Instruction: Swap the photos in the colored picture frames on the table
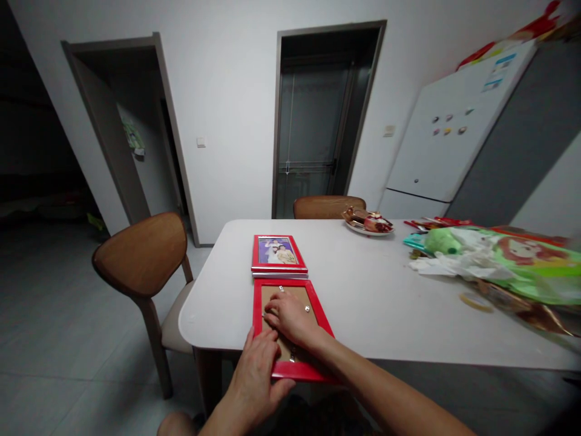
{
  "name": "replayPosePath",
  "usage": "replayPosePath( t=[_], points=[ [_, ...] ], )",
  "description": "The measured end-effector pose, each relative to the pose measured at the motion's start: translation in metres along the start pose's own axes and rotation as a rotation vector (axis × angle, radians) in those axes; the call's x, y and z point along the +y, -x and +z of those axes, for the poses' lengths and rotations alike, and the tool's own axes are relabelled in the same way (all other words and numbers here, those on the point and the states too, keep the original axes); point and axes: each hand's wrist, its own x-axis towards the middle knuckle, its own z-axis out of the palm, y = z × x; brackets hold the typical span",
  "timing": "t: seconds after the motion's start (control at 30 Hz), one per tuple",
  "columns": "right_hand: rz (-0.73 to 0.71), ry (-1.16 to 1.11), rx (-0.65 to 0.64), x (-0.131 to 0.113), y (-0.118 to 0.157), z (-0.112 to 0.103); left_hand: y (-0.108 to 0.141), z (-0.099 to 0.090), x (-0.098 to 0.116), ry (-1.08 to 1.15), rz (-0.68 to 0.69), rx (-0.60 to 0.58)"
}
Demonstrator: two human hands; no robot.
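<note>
A red picture frame (323, 315) lies back side up at the near edge of the table, its brown backing board (297, 297) showing with small metal clips near the edges. My left hand (256, 369) grips the frame's near left corner, thumb along the front edge and fingers over the left side. My right hand (290, 315) rests on the backing board, its fingers bent and drawn together at the left edge. Whatever is under those fingertips is hidden. Just beyond lies another red frame (299, 251), face up with a photo of people, on top of something with a pale edge.
The white table (363, 303) holds a plate (370, 230) of wrapped items at the back. Green packaging (535, 260), crumpled white tissue (458, 260) and a tape roll (475, 303) lie to the right. Wooden chairs stand left (143, 254) and behind (327, 207).
</note>
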Motion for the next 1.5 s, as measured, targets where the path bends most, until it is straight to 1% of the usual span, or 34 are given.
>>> replayPosePath(
  t=[0.13, 0.27, 0.37, 0.43, 0.47, 0.57, 0.7, 0.8, 0.87, 0.9, 0.97, 1.03, 1.07, 1.1, 1.17, 1.27, 1.37, 1.5],
  points=[
    [0.013, -0.014, 0.08, -0.002, -0.009, 0.006, 0.0, 0.001, 0.001, 0.018, -0.005, 0.016],
    [0.036, 0.027, 0.111, 0.007, -0.009, 0.006, 0.002, 0.004, 0.001, 0.022, -0.008, 0.043],
    [0.147, 0.101, 0.153, 0.02, -0.01, 0.003, 0.002, 0.005, 0.0, 0.035, -0.01, 0.048],
    [0.207, 0.129, 0.146, 0.027, -0.011, 0.002, 0.002, 0.005, -0.001, 0.045, -0.01, 0.048],
    [0.213, 0.128, 0.137, 0.03, -0.012, 0.002, 0.002, 0.005, -0.002, 0.047, -0.01, 0.047],
    [0.161, 0.095, 0.121, 0.033, -0.013, 0.002, 0.001, 0.004, -0.002, 0.048, -0.014, 0.042],
    [0.096, 0.052, 0.103, 0.03, -0.014, 0.001, 0.003, 0.004, -0.002, 0.055, -0.014, 0.042],
    [0.077, 0.0, 0.079, 0.029, -0.009, -0.006, 0.002, 0.003, -0.003, 0.063, -0.014, 0.045],
    [0.022, -0.07, 0.054, 0.03, 0.0, -0.015, -0.001, 0.003, -0.006, 0.07, -0.018, 0.049],
    [-0.015, -0.112, 0.024, 0.031, 0.007, -0.021, -0.003, 0.003, -0.008, 0.075, -0.02, 0.05],
    [-0.074, -0.188, -0.079, 0.032, 0.022, -0.032, -0.007, 0.005, -0.012, 0.088, -0.022, 0.05],
    [-0.102, -0.233, -0.169, 0.029, 0.035, -0.039, -0.012, 0.007, -0.016, 0.096, -0.026, 0.054],
    [-0.107, -0.245, -0.187, 0.027, 0.04, -0.04, -0.013, 0.008, -0.018, 0.097, -0.03, 0.058],
    [-0.108, -0.253, -0.181, 0.025, 0.043, -0.039, -0.014, 0.01, -0.019, 0.095, -0.035, 0.063],
    [-0.101, -0.263, -0.127, 0.02, 0.046, -0.034, -0.015, 0.012, -0.02, 0.091, -0.05, 0.069],
    [-0.078, -0.268, -0.051, 0.017, 0.044, -0.024, -0.014, 0.012, -0.019, 0.094, -0.058, 0.068],
    [-0.001, -0.251, 0.006, 0.019, 0.043, -0.022, -0.014, 0.012, -0.018, 0.099, -0.059, 0.073],
    [0.106, -0.148, 0.042, 0.023, 0.042, -0.024, -0.015, 0.013, -0.02, 0.118, -0.078, 0.084]
  ],
)
